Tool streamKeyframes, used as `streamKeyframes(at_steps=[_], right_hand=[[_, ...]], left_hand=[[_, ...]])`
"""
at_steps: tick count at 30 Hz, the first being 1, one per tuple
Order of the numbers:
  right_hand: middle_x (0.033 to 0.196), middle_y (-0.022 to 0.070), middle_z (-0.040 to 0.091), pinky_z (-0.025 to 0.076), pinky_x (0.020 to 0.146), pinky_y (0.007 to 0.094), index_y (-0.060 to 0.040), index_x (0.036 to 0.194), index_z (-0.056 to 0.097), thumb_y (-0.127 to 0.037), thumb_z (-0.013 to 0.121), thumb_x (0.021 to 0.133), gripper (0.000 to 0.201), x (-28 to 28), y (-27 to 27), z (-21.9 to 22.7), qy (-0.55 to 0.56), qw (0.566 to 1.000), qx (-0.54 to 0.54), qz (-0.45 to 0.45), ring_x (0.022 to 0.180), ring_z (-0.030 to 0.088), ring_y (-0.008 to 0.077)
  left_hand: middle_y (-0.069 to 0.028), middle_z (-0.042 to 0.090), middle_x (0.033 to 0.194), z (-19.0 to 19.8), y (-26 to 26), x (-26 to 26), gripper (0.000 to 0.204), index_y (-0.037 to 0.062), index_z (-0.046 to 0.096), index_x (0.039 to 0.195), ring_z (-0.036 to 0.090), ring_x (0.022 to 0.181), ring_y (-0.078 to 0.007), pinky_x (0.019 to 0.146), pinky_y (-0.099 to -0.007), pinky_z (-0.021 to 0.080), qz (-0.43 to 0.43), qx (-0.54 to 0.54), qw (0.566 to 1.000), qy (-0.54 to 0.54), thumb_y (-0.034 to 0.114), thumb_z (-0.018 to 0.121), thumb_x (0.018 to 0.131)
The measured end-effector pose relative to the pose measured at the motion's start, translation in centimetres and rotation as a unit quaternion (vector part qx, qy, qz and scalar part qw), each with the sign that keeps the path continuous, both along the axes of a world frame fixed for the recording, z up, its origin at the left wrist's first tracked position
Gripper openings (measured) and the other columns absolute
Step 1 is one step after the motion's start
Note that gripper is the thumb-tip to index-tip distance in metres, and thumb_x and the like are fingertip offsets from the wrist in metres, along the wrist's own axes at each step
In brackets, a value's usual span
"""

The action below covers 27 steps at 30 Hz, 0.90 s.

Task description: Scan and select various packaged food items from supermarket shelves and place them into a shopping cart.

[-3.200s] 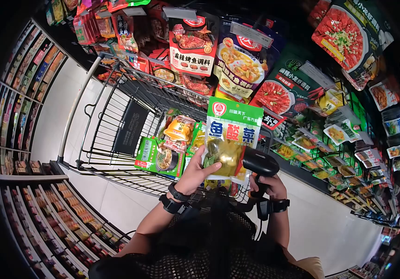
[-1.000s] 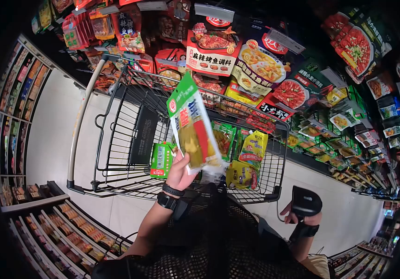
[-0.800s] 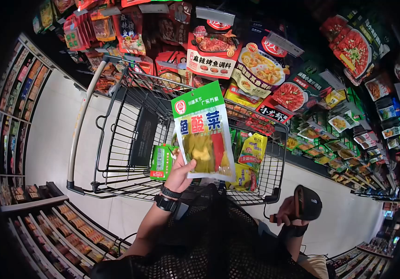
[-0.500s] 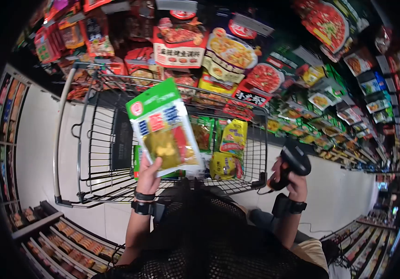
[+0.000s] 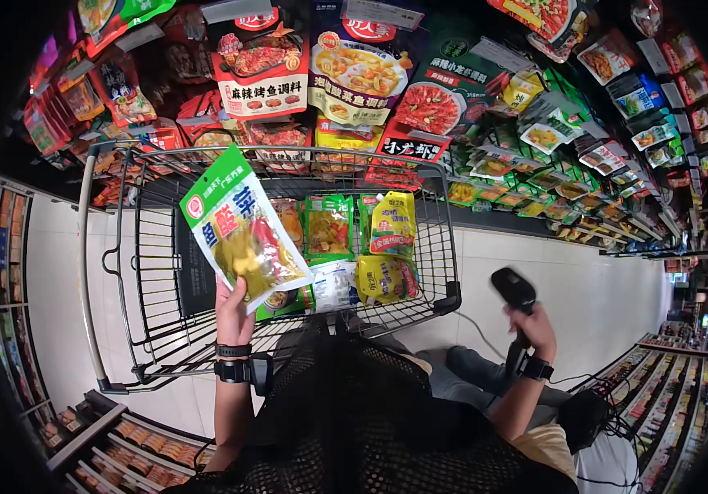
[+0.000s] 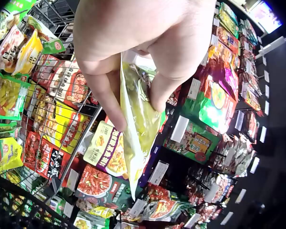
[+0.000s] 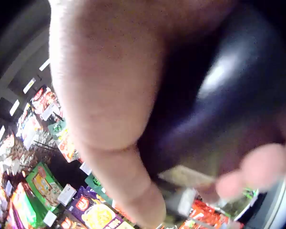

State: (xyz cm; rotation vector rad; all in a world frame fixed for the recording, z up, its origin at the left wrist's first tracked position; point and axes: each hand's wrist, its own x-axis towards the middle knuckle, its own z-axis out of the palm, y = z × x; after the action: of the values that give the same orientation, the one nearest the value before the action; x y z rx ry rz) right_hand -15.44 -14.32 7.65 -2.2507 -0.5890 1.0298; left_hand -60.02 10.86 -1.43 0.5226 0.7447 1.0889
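Note:
In the head view my left hand (image 5: 234, 317) pinches a packet of pickled mustard greens (image 5: 247, 239) near its lower edge, thumb on the printed front. The packet, green-topped with a clear window, is tilted above the left part of a wire shopping cart (image 5: 449, 298). The left wrist view shows the same packet (image 6: 139, 114) edge-on between thumb and fingers. Off to the cart's right, my right hand (image 5: 537, 331) grips a black handheld barcode scanner (image 5: 514, 288), its head apart from the packet. The scanner's dark body (image 7: 219, 95) fills much of the right wrist view.
Inside the cart lie a green packet (image 5: 329, 230), yellow pouches (image 5: 392, 226) and a white packet (image 5: 331, 286). Beyond it, hanging seasoning pouches (image 5: 263, 70) line the shelf. A person in a white top (image 5: 605, 465) is low at right, beside dark cables.
The scanner, first close against the packet, has moved away to the right. My left hand has carried the packet left and tilted it, uncovering more goods in the cart. The head view has shifted.

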Motion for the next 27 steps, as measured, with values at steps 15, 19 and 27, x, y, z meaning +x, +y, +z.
streamKeyframes(at_steps=[15, 19, 27], right_hand=[[0.091, 0.0105, 0.06, 0.044, 0.074, 0.0325, 0.0068, 0.101, 0.057, -0.021, 0.065, 0.086, 0.033, -2.2, 0.0, -18.2, -0.266, 0.817, 0.317, -0.401, 0.078, 0.053, 0.0176], [0.092, 0.0115, 0.064, 0.045, 0.079, 0.034, 0.0066, 0.098, 0.06, -0.021, 0.069, 0.082, 0.033, -2.8, -1.4, -25.0, -0.245, 0.86, 0.258, -0.366, 0.082, 0.058, 0.0186], [0.058, 0.0008, 0.045, 0.044, 0.05, 0.0281, -0.002, 0.095, 0.056, -0.025, 0.056, 0.085, 0.025, -3.9, -3.2, -14.1, 0.157, 0.876, 0.271, -0.366, 0.048, 0.043, 0.0111]], left_hand=[[-0.0054, 0.049, 0.127, 0.5, -1.5, -0.8, 0.052, 0.0092, 0.033, 0.136, 0.049, 0.114, -0.0177, 0.096, -0.0379, 0.041, -0.029, -0.047, 0.998, 0.026, 0.004, 0.053, 0.089], [-0.0057, 0.049, 0.127, 0.9, -2.6, 0.5, 0.051, 0.0089, 0.033, 0.135, 0.049, 0.114, -0.018, 0.097, -0.0376, 0.04, -0.014, -0.046, 0.999, 0.024, 0.004, 0.053, 0.088], [-0.0067, 0.05, 0.126, 2.3, -4.0, 0.5, 0.049, 0.0078, 0.035, 0.133, 0.05, 0.113, -0.0177, 0.097, -0.0357, 0.04, 0.015, -0.021, 0.999, 0.03, 0.002, 0.054, 0.088]])
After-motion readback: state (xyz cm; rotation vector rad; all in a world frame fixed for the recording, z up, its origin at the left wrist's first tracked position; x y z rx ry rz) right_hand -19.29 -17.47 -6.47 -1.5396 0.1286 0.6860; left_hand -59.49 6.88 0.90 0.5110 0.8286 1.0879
